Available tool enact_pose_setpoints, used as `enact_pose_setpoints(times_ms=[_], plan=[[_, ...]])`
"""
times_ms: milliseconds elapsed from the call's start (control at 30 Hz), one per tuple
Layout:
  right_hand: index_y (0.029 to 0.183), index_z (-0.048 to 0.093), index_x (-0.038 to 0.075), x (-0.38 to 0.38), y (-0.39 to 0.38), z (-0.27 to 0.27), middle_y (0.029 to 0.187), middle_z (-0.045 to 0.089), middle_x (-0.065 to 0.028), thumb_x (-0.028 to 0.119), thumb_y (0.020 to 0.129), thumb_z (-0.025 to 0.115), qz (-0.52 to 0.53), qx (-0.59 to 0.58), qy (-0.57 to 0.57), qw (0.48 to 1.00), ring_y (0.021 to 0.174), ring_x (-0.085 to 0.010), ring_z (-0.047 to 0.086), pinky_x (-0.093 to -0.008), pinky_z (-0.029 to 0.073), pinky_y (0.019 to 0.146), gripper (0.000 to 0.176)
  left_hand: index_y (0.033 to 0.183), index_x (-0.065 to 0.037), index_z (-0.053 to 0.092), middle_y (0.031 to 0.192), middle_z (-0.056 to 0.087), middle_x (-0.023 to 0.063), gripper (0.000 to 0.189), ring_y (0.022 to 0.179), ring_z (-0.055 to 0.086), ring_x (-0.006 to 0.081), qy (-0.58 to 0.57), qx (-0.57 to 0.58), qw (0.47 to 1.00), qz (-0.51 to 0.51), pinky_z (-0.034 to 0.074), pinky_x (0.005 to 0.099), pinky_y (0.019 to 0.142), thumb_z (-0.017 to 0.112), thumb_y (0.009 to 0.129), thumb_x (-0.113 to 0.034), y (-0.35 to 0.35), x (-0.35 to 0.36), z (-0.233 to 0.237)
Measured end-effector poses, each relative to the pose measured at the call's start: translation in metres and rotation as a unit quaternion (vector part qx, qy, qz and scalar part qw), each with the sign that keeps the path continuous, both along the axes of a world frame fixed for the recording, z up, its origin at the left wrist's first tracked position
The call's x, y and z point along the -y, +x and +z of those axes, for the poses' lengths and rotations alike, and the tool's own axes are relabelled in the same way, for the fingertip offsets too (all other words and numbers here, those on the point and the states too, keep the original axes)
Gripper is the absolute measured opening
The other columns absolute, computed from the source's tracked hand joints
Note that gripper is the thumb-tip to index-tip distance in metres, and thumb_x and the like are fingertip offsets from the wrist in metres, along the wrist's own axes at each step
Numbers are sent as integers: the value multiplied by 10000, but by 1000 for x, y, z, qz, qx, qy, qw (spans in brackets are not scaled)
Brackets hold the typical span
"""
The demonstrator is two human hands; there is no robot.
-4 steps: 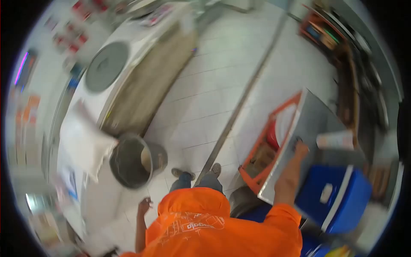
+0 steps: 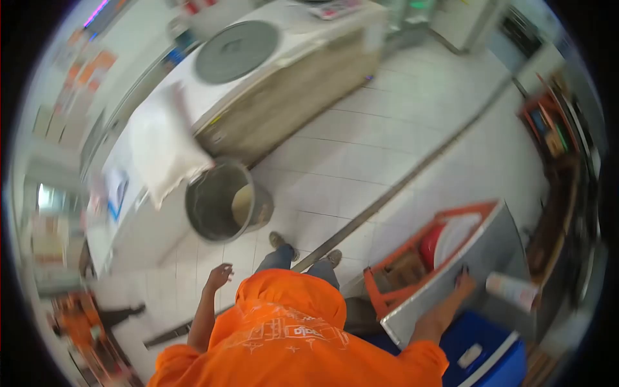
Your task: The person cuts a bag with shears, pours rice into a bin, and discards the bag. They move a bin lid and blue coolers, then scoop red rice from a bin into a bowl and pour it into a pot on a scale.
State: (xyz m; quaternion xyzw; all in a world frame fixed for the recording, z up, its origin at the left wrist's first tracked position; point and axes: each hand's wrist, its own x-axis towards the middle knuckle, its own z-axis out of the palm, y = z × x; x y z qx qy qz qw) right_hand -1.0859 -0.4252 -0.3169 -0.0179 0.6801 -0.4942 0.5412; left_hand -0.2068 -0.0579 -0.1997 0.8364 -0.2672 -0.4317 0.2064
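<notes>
My right hand (image 2: pixel 464 284) rests on the grey metal top (image 2: pixel 412 308) of an orange-framed table, fingers closed around a small dark thing that I cannot make out. Beside it on the same top lies a white cylindrical container (image 2: pixel 512 290) with orange print. My left hand (image 2: pixel 221 276) hangs in the air at my side, its fingers loosely curled and apart, with nothing visible in them. Nearest to that hand is a large grey bucket (image 2: pixel 261 209), with something pale inside. A white sack (image 2: pixel 161 151) leans over the counter edge by the bucket.
A long white counter (image 2: pixel 296 39) with a round grey lid (image 2: pixel 237 51) runs along the left. A blue cooler box (image 2: pixel 480 351) stands by the metal table. Under that table are a red item (image 2: pixel 431 245) and a white round one (image 2: pixel 456 235). A dark strip (image 2: pixel 412 187) crosses the tiled floor.
The view has turned, so the counter and bucket sit higher and farther right, and the metal table lower. My left hand appears higher in view. My right hand stays on the metal top.
</notes>
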Motion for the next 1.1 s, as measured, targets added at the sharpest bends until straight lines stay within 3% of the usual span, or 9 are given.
enact_pose_setpoints(times_ms=[100, 133, 267, 367, 533, 600, 800, 967, 1100], plan=[[1250, 563, -29, -82, 24, 98, 1016, 678, -195, 338, 745, 752, 246, -613, 187, 727, 911, -330, 635, -425, 495, 854, 652, 1179, -17, 601, 923, 705, 146, 338, 760, 686, 209, 51, -18, 997, 62, 555, 321, 683, 518, 929, -229, -43, -52, 15], [1084, 681, -2, -77, -6, 81, 966, 690, -191, 385, 675, 780, 236, -448, 344, 791, 855, -308, 659, -450, 509, 807, 571, 1178, -25, 606, 924, 705, 147, 351, 748, 688, 211, 63, -26, 996, 53, 552, 324, 695, 524, 924, -253, -46, -53, 3], [934, 712, -38, -96, 66, 107, 856, 689, -213, 405, 687, 763, 221, -530, 330, 749, 660, -326, 662, -451, 522, 523, 510, 1171, -54, 621, 911, 706, 143, 381, 750, 689, 215, 98, -6, 995, -2, 543, 333, 726, 534, 909, -317, -50, -87, -43], [1033, 680, -37, -89, 85, 91, 925, 679, -164, 369, 759, 731, 267, -533, 342, 727, 792, -290, 664, -413, 539, 622, 493, 1158, -61, 630, 903, 709, 130, 388, 807, 688, 222, 126, -64, 989, 46, 539, 340, 743, 534, 901, -336, -43, -82, -40], [1138, 636, -5, -69, 174, 71, 1021, 632, -107, 324, 838, 676, 124, -141, -9, 982, 921, -224, 607, -367, 521, 764, 448, 1144, -64, 635, 932, 712, 110, 392, 905, 679, 244, 104, -63, 987, 107, 525, 358, 805, 516, 900, -347, -23, -63, -47], [1204, 593, 12, -55, 291, 95, 1079, 577, -74, 305, 885, 634, 261, -101, -58, 958, 979, -181, 535, -351, 476, 862, 435, 1148, -75, 634, 960, 706, 119, 397, 955, 665, 257, 66, -44, 989, 123, 510, 361, 852, 509, 898, -358, -13, -63, -63], [818, 661, 9, -13, 629, 93, 666, 547, -3, 287, 856, 712, 680, -164, 32, 714, 575, -99, 520, -245, 458, 510, 285, 1162, -76, 626, 980, 705, 128, 388, 965, 661, 256, 50, -52, 986, 149, 505, 354, 866, 526, 900, -345, 38, -58, -63], [676, 506, 58, -34, 865, 106, 606, 534, -13, 427, 743, 789, 830, -144, -90, 532, 499, -110, 472, -274, 396, 480, 469, 1163, -51, 614, 987, 696, 152, 328, 896, 672, 218, -36, -100, 936, 335, 524, 330, 790, 539, 916, -253, 67, -93, -70], [674, 490, 93, -42, 958, 109, 630, 486, 22, 530, 665, 817, 855, -151, -99, 486, 543, -106, 437, -260, 379, 502, 546, 1169, -42, 600, 987, 690, 134, 295, 840, 672, 201, -79, -76, 850, 516, 521, 313, 720, 508, 944, -209, 50, -127, -61]])
